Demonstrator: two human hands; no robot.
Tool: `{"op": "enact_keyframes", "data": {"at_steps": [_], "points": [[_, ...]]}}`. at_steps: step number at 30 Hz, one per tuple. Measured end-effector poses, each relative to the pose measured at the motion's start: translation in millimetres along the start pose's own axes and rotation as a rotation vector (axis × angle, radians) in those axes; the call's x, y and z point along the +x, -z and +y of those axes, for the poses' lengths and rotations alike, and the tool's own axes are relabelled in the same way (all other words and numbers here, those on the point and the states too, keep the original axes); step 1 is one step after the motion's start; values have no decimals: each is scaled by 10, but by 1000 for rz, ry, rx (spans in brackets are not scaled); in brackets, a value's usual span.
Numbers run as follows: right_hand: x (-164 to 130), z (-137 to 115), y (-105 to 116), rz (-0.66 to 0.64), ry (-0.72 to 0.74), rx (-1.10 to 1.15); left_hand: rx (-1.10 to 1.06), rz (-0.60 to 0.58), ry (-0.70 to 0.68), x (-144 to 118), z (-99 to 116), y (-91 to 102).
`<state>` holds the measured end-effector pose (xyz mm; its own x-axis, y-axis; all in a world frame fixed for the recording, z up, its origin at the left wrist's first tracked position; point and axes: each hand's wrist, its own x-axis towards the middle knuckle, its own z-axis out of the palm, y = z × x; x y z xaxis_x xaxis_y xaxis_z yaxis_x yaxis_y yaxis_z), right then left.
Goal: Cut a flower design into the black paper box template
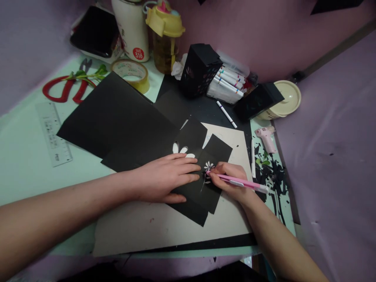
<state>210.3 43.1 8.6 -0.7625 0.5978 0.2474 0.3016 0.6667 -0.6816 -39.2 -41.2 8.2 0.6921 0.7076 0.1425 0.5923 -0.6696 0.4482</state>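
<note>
Our right hand (232, 178) has its fingers closed around a pink craft knife (239, 182), the tip meeting a small black paper sheet (202, 192) at a cut-out flower (209, 166). Just left of that flower, our left hand (167, 178) lies flat with fingers spread and gripping nothing, seemingly pressing the sheet so it cannot slide. Under the sheet lies a pale cutting board (164, 227) on the surface. Right of the flower sit black paper scraps (272, 172) and a pink glue gun (266, 137); far left, a ruler (54, 133).

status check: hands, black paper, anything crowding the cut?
Left hand flat on black paper. Right hand grips pink craft knife, tip at flower cutout. Nothing crowding.
</note>
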Motion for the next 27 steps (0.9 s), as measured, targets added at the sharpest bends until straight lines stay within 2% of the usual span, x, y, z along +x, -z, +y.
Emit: {"op": "enact_keyframes", "data": {"at_steps": [6, 13, 19, 27], "points": [[-83, -24, -50, 36, 116, -55, 22, -31, 18, 5, 13, 6], [-152, -46, -129, 102, 126, -115, 16, -21, 28, 15, 24, -17], [-169, -63, -171, 113, 214, -251, 7, -10, 43, 19, 45, -23], [-174, -96, -196, 125, 210, -324, -12, 11, 55, 26, 47, -36]]}}
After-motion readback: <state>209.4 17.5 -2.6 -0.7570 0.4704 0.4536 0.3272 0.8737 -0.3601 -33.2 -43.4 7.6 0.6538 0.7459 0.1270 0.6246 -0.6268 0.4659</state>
